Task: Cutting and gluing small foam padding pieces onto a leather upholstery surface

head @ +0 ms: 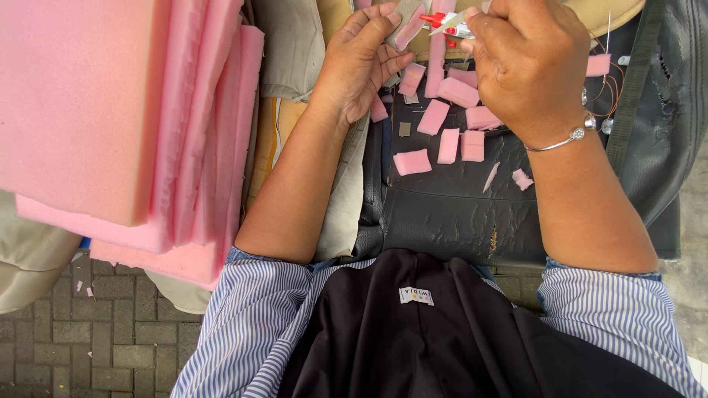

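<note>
My right hand [531, 63] is closed around a small glue tube [448, 26] with a red nozzle, held at the top of the view. A silver bracelet [568, 138] sits on that wrist. My left hand [361, 59] is beside it with its fingers on a thin pink foam strip [410, 28]. Below both hands, several small pink foam pieces [435, 118] lie scattered on a black cracked leather cushion [450, 214].
A thick stack of pink foam sheets [125, 125] fills the left side. Beige cushions [295, 44] lie behind it. Thin wire and clear beads [601, 110] sit at the right. Grey paving bricks [96, 332] show at lower left. Black cloth [413, 332] covers my lap.
</note>
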